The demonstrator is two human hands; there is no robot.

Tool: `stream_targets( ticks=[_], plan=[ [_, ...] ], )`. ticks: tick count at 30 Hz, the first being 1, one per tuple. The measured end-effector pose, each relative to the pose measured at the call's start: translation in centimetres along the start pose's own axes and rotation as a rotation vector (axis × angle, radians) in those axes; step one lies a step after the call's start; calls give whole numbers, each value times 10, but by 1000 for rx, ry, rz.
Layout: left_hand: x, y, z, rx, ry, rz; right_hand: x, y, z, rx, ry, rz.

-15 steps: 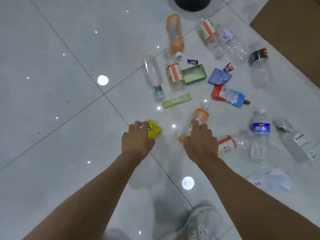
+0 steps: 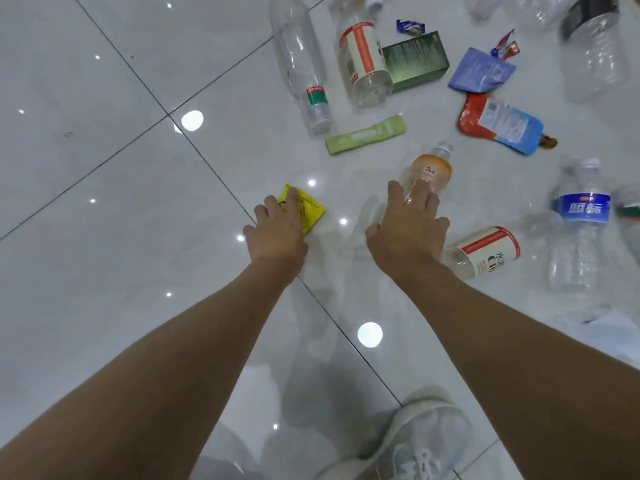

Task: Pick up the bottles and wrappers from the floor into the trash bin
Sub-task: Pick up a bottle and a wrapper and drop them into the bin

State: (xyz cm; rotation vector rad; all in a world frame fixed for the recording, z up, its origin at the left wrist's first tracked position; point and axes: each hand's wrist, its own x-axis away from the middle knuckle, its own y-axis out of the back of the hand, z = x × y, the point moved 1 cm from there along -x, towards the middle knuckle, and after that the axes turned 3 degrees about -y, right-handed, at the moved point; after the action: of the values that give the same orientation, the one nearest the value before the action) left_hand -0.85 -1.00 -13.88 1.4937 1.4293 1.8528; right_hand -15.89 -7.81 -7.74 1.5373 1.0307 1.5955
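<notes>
Both hands are down at the floor, reaching for the nearest litter. The left hand (image 2: 278, 226) lies spread over the yellow wrapper (image 2: 306, 209), fingers loose, not yet pinching it. The right hand (image 2: 408, 225) is open on the orange bottle (image 2: 427, 171), fingertips touching, no grasp closed. I'd say each must curl and lift next; the trash bin is out of view

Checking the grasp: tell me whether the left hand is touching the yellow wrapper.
Touching. The head view shows the left hand with its fingers lying directly on the yellow wrapper, no floor visible between them.
</notes>
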Motion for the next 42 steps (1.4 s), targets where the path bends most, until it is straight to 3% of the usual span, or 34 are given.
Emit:
stream_targets(
  ticks=[3,7,12,18,22,25,30,33,42],
  plan=[
    [-3,-3,4,-46,-59,-12,-3,-8,-3,37,15,-25],
    [-8,9,9,98,-52,40,0,-8,-2,25,5,-40],
    [-7,24,8,197,-83,-72,-8,-3,-6,13,-151,5],
    [-4,16,14,228,-173,-152,-19,-10,-8,-242,-340,24],
    [1,5,23,227,-144,-167,-21,-25,-4,-452,-394,63],
    [5,-3,28,227,-126,-148,-15,-31,1,-471,-341,91],
    [4,8,32,399,14,-140,-1,-30,8,-261,-107,58],
    [7,25,36,316,-15,-161,5,-16,8,-248,-127,-22],
    [23,122,46,98,-114,-259,25,78,14,-192,-115,-39]
  ],
)
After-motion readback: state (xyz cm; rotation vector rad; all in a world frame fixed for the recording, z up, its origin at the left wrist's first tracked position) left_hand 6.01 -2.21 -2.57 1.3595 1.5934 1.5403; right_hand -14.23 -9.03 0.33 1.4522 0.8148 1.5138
